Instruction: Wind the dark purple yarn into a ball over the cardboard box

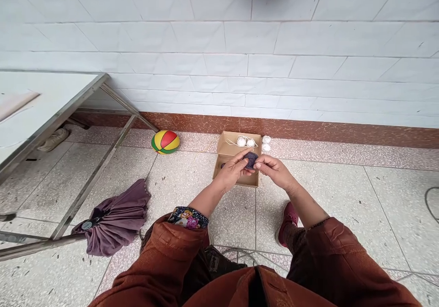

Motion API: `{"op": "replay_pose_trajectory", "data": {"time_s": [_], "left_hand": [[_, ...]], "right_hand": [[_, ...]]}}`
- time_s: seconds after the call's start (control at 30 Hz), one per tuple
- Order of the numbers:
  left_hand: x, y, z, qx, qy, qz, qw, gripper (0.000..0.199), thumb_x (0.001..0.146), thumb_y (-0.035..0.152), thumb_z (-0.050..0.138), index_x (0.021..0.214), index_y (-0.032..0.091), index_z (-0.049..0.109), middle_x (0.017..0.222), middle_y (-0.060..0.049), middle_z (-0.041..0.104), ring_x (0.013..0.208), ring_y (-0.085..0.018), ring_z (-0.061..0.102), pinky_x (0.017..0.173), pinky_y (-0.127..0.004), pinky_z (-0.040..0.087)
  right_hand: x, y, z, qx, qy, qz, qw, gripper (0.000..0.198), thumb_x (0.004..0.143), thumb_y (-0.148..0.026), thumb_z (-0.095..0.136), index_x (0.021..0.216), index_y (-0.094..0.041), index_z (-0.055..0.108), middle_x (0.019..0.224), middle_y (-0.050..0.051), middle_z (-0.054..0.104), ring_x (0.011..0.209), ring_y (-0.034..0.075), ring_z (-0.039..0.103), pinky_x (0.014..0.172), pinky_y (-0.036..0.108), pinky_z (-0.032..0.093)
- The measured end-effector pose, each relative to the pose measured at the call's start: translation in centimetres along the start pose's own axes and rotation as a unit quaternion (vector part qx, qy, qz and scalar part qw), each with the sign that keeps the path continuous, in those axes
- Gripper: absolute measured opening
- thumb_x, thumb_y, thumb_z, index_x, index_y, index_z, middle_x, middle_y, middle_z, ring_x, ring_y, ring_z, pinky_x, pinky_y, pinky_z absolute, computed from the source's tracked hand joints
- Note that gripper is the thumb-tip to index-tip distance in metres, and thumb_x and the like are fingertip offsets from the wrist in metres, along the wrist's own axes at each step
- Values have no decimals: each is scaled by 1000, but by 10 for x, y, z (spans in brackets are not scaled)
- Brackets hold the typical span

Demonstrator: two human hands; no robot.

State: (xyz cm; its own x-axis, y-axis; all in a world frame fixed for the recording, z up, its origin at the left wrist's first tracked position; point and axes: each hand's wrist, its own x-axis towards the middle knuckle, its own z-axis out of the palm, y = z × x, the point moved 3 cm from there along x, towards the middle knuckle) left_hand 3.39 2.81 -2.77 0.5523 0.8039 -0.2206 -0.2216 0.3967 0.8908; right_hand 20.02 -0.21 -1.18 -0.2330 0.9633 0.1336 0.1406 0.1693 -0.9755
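A dark purple-grey ball of yarn (251, 160) is held between both hands, above an open cardboard box (240, 181). My left hand (236, 167) wraps around its left side. The fingers of my right hand (272, 169) pinch at its right edge, perhaps on a strand too fine to see. On the raised lid of the box (228, 149) rest two white balls of yarn (242, 141) with a loose strand. More white yarn balls (266, 140) lie on the floor just right of the lid. Something dark shows inside the box, mostly hidden by my left hand.
A multicoloured ball (165, 142) sits against the wall to the left. Beside the metal-framed table (103, 79) a folded purple umbrella (118, 218) lies on the tiled floor. An old shoe (54, 140) is under the table, and a cable (428, 202) is at the far right.
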Motion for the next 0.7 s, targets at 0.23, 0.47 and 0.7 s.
{"op": "replay_pose_trajectory", "data": {"time_s": [0.23, 0.47, 0.7], "left_hand": [[3, 0, -1, 12, 17, -2, 1000, 54, 83, 45, 75, 130, 21, 64, 124, -10, 65, 95, -16, 63, 81, -30, 51], [6, 8, -5, 135, 49, 51, 988, 58, 80, 33, 75, 136, 23, 62, 131, -9, 65, 116, -23, 59, 103, -40, 45], [-1, 3, 0, 148, -50, -2, 988, 78, 79, 26, 74, 152, 31, 46, 113, -6, 68, 98, -19, 62, 90, -36, 48]], "right_hand": [[2, 0, -2, -38, -2, -16, 999, 27, 97, -45, 61, 88, -22, 70, 83, 2, 67, 75, 16, 59, 72, 30, 45], [3, -3, -4, -57, 5, -25, 998, 27, 94, -45, 64, 83, -21, 69, 80, 2, 66, 72, 16, 59, 69, 30, 46], [12, 0, -14, -43, 87, -20, 995, 25, 90, -46, 68, 81, -22, 66, 77, 1, 63, 71, 16, 56, 70, 31, 46]]}}
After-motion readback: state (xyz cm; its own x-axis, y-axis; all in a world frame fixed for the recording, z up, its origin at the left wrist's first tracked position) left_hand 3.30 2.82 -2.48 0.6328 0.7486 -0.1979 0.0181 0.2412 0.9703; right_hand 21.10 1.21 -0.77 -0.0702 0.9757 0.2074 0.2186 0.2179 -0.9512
